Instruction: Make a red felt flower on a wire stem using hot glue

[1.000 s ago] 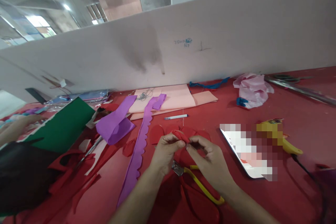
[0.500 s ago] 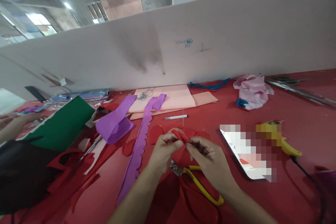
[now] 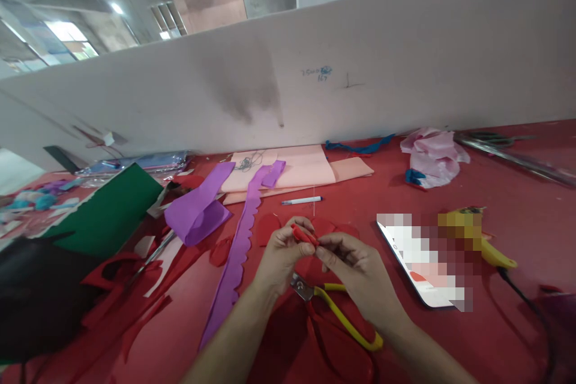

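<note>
My left hand [image 3: 281,255] and my right hand [image 3: 355,270] meet just above the red table [image 3: 450,192], both pinching a small rolled piece of red felt [image 3: 303,234] between their fingertips. Flat red felt petals [image 3: 267,229] lie on the table right behind and under the hands. Yellow-handled scissors [image 3: 342,318] rest below my wrists on more red felt.
A scalloped purple strip [image 3: 234,264] and folded purple felt [image 3: 198,207] lie to the left, beside a green sheet [image 3: 108,210] and black fabric [image 3: 31,294]. Pink sheets [image 3: 292,171], a pen [image 3: 301,200], a phone [image 3: 423,264], a yellow glue gun [image 3: 477,234] and crumpled pink plastic [image 3: 432,153] are also there.
The red felt piece looks more tightly rolled between my fingers. Another person's hand at the far left edge has gone out of view.
</note>
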The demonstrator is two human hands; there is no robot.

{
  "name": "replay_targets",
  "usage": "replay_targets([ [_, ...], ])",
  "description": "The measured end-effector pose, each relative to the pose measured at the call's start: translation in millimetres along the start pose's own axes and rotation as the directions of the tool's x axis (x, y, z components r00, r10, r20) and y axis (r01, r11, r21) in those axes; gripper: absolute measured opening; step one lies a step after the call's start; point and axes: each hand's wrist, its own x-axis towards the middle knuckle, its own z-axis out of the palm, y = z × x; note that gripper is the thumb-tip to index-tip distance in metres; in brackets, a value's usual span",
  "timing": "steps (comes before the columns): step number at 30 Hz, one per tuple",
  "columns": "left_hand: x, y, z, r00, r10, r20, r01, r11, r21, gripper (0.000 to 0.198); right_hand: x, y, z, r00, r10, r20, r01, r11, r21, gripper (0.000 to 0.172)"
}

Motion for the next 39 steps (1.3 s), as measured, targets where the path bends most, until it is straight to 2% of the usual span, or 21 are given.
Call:
replay_targets([
  [8, 1, -3, 3.0, 0.998, -0.022, -0.052, 0.021, 1.000, -0.018, 0.014, -1, 2, 2, 0.998, -0.053, -0.040, 0.054, 0.998, 0.022, 0.014],
  [10, 0, -4, 4.3, 0.998, -0.017, -0.063, 0.016, 1.000, -0.016, 0.013, 0, 4, 2, 0.999, -0.028, -0.035, 0.030, 0.998, 0.053, 0.011],
  [12, -1, -4, 5.7, 0.996, -0.017, -0.085, 0.019, 0.999, 0.029, 0.011, 2, 6, 1, 0.999, 0.030, -0.044, -0.023, 0.986, 0.168, 0.010],
  [14, -1, -3, 7.0, 0.995, -0.009, -0.103, 0.019, 0.995, 0.098, 0.009, 4, 9, -1, 0.992, 0.121, -0.028, -0.104, 0.932, 0.348, 0.011],
  [17, -2, 0, 8.3, 0.994, -0.002, -0.108, 0.016, 0.991, 0.132, 0.008, 8, 14, -3, 0.968, 0.239, 0.078, -0.239, 0.784, 0.573, 0.014],
  [19, -2, 1, 8.9, 0.992, -0.014, -0.125, 0.025, 0.996, 0.084, 0.012, 10, 15, -3, 0.953, 0.267, 0.145, -0.297, 0.717, 0.631, 0.014],
  [22, -1, 1, 9.6, 0.991, -0.014, -0.133, 0.019, 0.999, 0.037, 0.016, 11, 15, -1, 0.942, 0.277, 0.190, -0.332, 0.684, 0.649, 0.012],
  [27, -1, 2, 9.8, 0.990, 0.026, -0.140, -0.023, 0.999, 0.025, 0.009, 10, 16, 0, 0.947, 0.254, 0.198, -0.322, 0.719, 0.616, 0.013],
  [33, -1, 3, 9.0, 0.990, 0.059, -0.129, -0.060, 0.998, -0.008, 0.014, 8, 19, -1, 0.972, 0.211, 0.108, -0.235, 0.802, 0.549, 0.015],
  [39, -2, 9, 12.1, 0.991, 0.068, -0.114, -0.068, 0.998, 0.005, 0.013, 9, 20, -1, 0.997, 0.073, 0.022, -0.075, 0.910, 0.408, 0.016],
])
